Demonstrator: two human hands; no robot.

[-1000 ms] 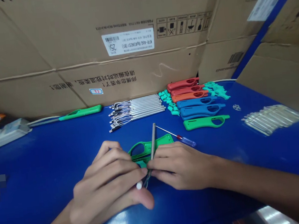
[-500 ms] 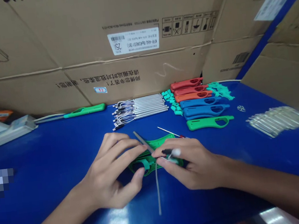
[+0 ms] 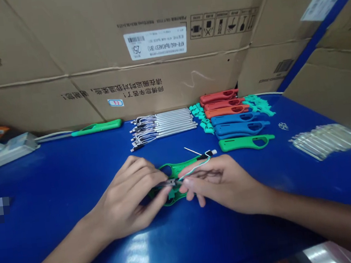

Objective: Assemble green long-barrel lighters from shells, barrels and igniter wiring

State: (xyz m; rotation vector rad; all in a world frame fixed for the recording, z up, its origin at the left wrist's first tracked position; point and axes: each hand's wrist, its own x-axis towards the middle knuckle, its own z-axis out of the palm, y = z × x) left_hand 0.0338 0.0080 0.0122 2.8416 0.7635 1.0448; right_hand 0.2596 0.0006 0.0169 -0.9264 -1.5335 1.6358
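Observation:
Two green shell halves (image 3: 184, 167) lie on the blue table under my hands. My left hand (image 3: 135, 196) pinches a metal tube (image 3: 170, 182) between thumb and fingers, above the shells. The fingertips of my right hand (image 3: 221, 185) close on the tube's right end, where thin white and green wires (image 3: 195, 170) come out. These wires loop over the right fingers to a black piece with a white tip (image 3: 207, 155). A thin metal shaft (image 3: 192, 151) lies just behind the right hand. Much of the shells is hidden by my fingers.
Behind my hands lie silver tubes with wires (image 3: 174, 123), teal caps (image 3: 206, 126), and red, orange, blue and green shells (image 3: 241, 129). Clear parts (image 3: 330, 140) lie at the right. A green lighter (image 3: 100, 127) and a white power strip (image 3: 11, 153) are at the left, before a cardboard wall (image 3: 90, 36).
The tube has turned from slanting to nearly level between my hands. The wires and black piece now stretch across my right hand. The pale strip that hung below is no longer visible.

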